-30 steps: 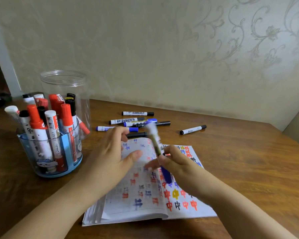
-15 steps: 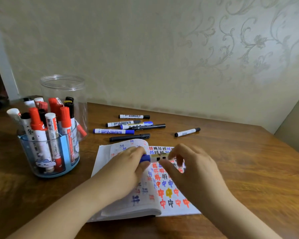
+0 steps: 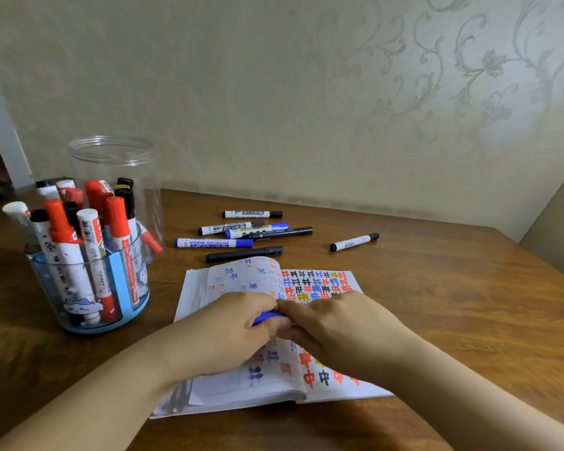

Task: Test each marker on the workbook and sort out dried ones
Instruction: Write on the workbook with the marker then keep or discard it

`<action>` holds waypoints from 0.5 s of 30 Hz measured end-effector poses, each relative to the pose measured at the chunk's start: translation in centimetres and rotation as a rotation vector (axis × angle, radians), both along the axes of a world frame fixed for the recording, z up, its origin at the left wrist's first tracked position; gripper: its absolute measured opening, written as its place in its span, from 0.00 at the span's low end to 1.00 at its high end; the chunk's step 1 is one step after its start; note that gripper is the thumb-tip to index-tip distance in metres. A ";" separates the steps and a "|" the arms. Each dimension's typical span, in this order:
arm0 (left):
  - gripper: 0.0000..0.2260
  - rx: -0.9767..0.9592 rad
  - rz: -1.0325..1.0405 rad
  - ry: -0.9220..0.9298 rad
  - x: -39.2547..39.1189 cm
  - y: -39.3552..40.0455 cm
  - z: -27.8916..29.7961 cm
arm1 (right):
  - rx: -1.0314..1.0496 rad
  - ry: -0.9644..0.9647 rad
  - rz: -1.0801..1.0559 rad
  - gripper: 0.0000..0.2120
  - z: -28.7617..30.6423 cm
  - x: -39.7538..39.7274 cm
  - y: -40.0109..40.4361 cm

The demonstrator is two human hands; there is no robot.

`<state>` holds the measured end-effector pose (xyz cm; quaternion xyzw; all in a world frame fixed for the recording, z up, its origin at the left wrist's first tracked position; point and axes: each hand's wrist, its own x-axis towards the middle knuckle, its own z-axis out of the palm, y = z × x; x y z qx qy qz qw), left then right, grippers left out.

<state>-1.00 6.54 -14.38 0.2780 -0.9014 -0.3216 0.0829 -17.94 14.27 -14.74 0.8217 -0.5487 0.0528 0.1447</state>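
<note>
Your left hand (image 3: 228,330) and right hand (image 3: 336,327) meeting at lower centre of the frame, both gripping a blue marker (image 3: 269,317), over the open workbook (image 3: 319,288), loose markers (image 3: 241,237) lying above it, marker holder (image 3: 92,262) at left.

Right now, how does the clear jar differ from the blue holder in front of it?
The jar is taller than the holder. The jar is fully clear and uncoloured, while the holder has a blue base and blue dividers. The holder is packed with red and black markers standing on end; I see no markers in the jar. Both stand upright on the table, open at the top.
</note>
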 end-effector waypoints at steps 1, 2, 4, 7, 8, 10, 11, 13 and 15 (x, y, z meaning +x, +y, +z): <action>0.10 -0.001 -0.004 -0.005 0.0 0.0 0.0 | 0.029 0.006 -0.015 0.24 0.0 0.1 -0.1; 0.10 -0.011 -0.003 -0.015 -0.1 -0.1 0.1 | 0.060 0.020 -0.037 0.26 0.2 0.3 -0.2; 0.08 -0.052 0.018 -0.045 -0.1 -0.3 0.1 | 0.119 0.007 -0.146 0.28 0.7 0.5 -0.2; 0.10 -0.125 0.085 -0.045 0.4 -0.6 0.4 | 0.289 -0.214 -0.345 0.27 1.8 -0.4 0.9; 0.10 -0.147 0.104 -0.035 0.7 -0.7 0.5 | 0.321 -0.369 -0.359 0.21 2.2 -0.9 1.6; 0.09 -0.176 0.110 -0.015 1.1 -0.7 0.4 | 0.382 -0.618 -0.385 0.13 2.8 -1.9 2.9; 0.08 -0.186 0.093 -0.008 1.1 -0.5 0.4 | 0.410 -0.674 -0.406 0.13 2.8 -2.2 3.3; 0.05 -0.206 0.036 0.014 0.5 0.2 0.4 | 0.422 -0.894 -0.443 0.10 2.6 -2.5 4.2; 0.04 -0.241 -0.018 0.046 -0.5 1.0 0.3 | 0.381 -1.235 -0.473 0.07 1.9 -2.6 4.9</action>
